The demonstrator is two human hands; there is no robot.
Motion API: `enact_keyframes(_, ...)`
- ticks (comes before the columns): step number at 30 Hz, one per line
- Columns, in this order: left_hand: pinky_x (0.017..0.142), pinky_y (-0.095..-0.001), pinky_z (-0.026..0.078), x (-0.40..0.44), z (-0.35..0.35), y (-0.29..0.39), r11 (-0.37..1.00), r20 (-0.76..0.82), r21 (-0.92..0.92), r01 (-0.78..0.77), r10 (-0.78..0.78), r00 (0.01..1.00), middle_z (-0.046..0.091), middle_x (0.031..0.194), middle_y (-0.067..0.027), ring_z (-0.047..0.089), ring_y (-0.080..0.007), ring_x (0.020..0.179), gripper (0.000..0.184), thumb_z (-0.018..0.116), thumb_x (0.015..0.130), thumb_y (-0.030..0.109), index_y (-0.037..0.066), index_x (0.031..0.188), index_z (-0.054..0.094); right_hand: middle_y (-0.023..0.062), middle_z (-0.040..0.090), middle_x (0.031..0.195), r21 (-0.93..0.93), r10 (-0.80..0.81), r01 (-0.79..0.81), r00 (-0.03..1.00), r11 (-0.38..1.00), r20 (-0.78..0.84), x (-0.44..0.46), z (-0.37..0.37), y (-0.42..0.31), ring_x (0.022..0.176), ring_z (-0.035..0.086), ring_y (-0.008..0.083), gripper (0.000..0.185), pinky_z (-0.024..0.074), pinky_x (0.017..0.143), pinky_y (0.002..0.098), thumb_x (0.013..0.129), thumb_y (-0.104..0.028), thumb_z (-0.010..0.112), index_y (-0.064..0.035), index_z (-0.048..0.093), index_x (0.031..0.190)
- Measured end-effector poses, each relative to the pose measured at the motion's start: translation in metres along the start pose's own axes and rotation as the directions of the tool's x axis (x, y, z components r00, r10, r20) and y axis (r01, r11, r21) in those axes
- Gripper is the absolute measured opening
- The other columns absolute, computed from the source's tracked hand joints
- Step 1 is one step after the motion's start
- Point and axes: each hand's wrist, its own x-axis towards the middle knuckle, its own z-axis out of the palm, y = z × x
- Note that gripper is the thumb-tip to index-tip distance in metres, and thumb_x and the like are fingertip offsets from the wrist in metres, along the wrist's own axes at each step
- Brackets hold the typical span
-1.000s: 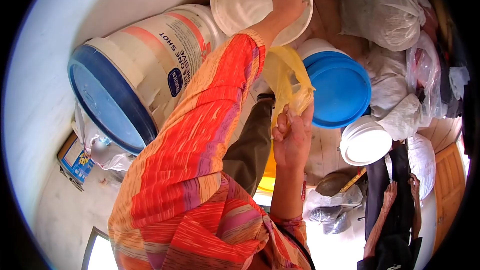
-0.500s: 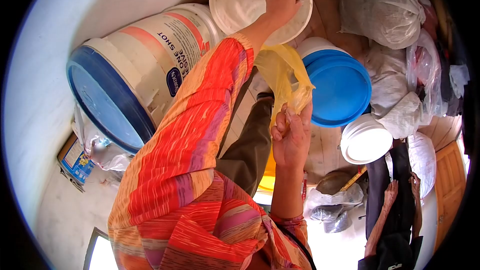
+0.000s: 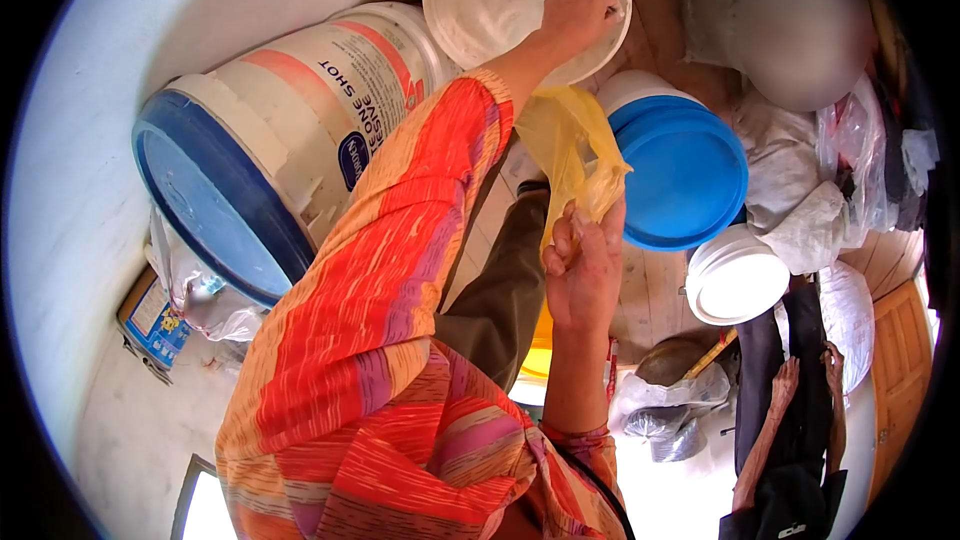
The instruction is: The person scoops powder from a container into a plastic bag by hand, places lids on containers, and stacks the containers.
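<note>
My left hand (image 3: 582, 16) is over a whitish tub (image 3: 485, 0), near its right rim. Its fingers are closed, and I cannot make out what they hold, if anything. My right hand (image 3: 588, 280) has its palm toward the camera and its curled fingers gripping a thin yellow plastic bag (image 3: 565, 135). The bag hangs between the tub and a bucket with a bright blue lid (image 3: 680, 175), its mouth partly spread. Striped red and orange cloth covers my left arm.
A large adhesive bucket (image 3: 300, 90) with a dark blue lid stands at the left. At the right are a white bucket (image 3: 738, 280) and several sacks (image 3: 790, 155). A person in black (image 3: 780, 470) is at the lower right, hands (image 3: 785, 385) on the legs.
My left hand has shifted slightly to the right over the tub, and the whole view has moved a little. My right hand keeps its grip on the yellow bag.
</note>
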Motion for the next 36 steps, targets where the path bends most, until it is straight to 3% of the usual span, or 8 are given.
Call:
enact_keyframes(4, 0.068, -0.0356, 0.048, -0.02, -0.01, 0.001, 0.999, 0.037, 0.036, 0.037, -0.038, 0.999, 0.063, 0.083, 0.0008, 0.059, -0.0218, 0.084, 0.017, 0.056, 0.081, 0.03, 0.018, 0.088, 0.066, -0.0027, 0.045, 0.081, 0.016, 0.01, -0.01, 1.0, 1.0, -0.005, -0.001, 0.0, 0.002, 0.058, 0.039, 0.0026, 0.058, 0.0306, 0.045, 0.0167, 0.087, -0.007, 0.048, -0.0176, 0.024, 0.139)
enact_keyframes(19, 0.073, -0.0347, 0.051, -0.025, 0.008, -0.004, 0.962, 0.122, 0.189, -0.197, 0.176, 0.977, 0.061, 0.093, 0.0039, 0.056, -0.0171, 0.095, 0.017, 0.056, 0.079, 0.024, 0.022, 0.094, 0.064, -0.0026, 0.047, 0.084, 0.033, -0.006, 0.006, 1.0, 0.999, 0.022, 0.001, -0.004, 0.003, 0.059, 0.04, 0.0029, 0.058, 0.0316, 0.045, 0.0171, 0.086, -0.006, 0.048, -0.0168, 0.026, 0.138)
enact_keyframes(28, 0.07, -0.0364, 0.049, -0.036, 0.005, -0.007, 0.961, 0.175, 0.152, -0.23, 0.203, 0.963, 0.062, 0.087, 0.0012, 0.057, -0.0201, 0.091, 0.013, 0.056, 0.079, 0.025, 0.017, 0.084, 0.064, -0.0026, 0.047, 0.087, 0.007, -0.022, 0.022, 0.999, 1.0, -0.04, 0.006, -0.004, -0.004, 0.06, 0.041, 0.0043, 0.055, 0.0316, 0.046, 0.017, 0.085, -0.008, 0.048, -0.0161, 0.03, 0.136)
enact_keyframes(30, 0.07, -0.0382, 0.048, -0.039, -0.006, 0.0, 1.0, 0.228, 0.014, 0.001, -0.004, 0.974, 0.063, 0.085, -0.001, 0.059, -0.0247, 0.084, 0.017, 0.056, 0.078, 0.027, 0.014, 0.085, 0.065, -0.002, 0.047, 0.088, 0.012, -0.057, 0.057, 0.998, 0.998, -0.003, 0.008, -0.007, -0.006, 0.061, 0.041, 0.0049, 0.054, 0.0326, 0.046, 0.0171, 0.085, -0.008, 0.048, -0.0157, 0.03, 0.135)
enact_keyframes(31, 0.07, -0.0382, 0.048, -0.043, -0.007, -0.001, 1.0, 0.229, 0.014, -0.002, -0.001, 0.974, 0.063, 0.085, -0.001, 0.059, -0.0247, 0.084, 0.017, 0.056, 0.078, 0.027, 0.014, 0.085, 0.065, -0.002, 0.047, 0.088, 0.013, -0.059, 0.059, 0.998, 0.998, -0.004, 0.009, -0.009, -0.009, 0.061, 0.041, 0.0049, 0.054, 0.0326, 0.046, 0.0171, 0.085, -0.008, 0.048, -0.0157, 0.03, 0.135)
enact_keyframes(33, 0.068, -0.0354, 0.047, -0.051, -0.011, -0.005, 0.966, 0.025, -0.242, 0.088, -0.084, 0.996, 0.065, 0.085, -0.0044, 0.06, -0.0256, 0.076, 0.02, 0.059, 0.077, 0.026, 0.01, 0.088, 0.066, -0.0014, 0.047, 0.09, 0.019, -0.059, 0.059, 0.998, 0.998, 0.007, 0.012, -0.01, -0.013, 0.061, 0.041, 0.0052, 0.053, 0.0333, 0.047, 0.0173, 0.085, -0.007, 0.047, -0.0145, 0.03, 0.135)
enact_keyframes(34, 0.068, -0.0354, 0.047, -0.056, -0.02, -0.003, 0.967, 0.025, -0.241, 0.084, -0.08, 0.996, 0.065, 0.085, -0.0044, 0.06, -0.0256, 0.076, 0.02, 0.059, 0.077, 0.026, 0.01, 0.088, 0.066, -0.0014, 0.047, 0.09, 0.022, -0.063, 0.062, 0.998, 0.998, 0.007, 0.012, -0.01, -0.014, 0.061, 0.041, 0.0052, 0.053, 0.0333, 0.047, 0.0173, 0.085, -0.007, 0.047, -0.0145, 0.03, 0.135)
enact_keyframes(36, 0.067, -0.0322, 0.047, -0.07, -0.041, 0.005, 0.883, -0.039, -0.456, 0.116, -0.151, 0.988, 0.065, 0.087, -0.0067, 0.061, -0.0225, 0.072, 0.022, 0.063, 0.077, 0.023, 0.007, 0.093, 0.066, 0.0011, 0.047, 0.093, 0.074, -0.085, 0.084, 0.996, 0.994, 0.016, 0.012, -0.01, -0.016, 0.063, 0.035, 0.0046, 0.052, 0.0286, 0.047, 0.0148, 0.085, -0.006, 0.049, -0.0165, 0.032, 0.134)
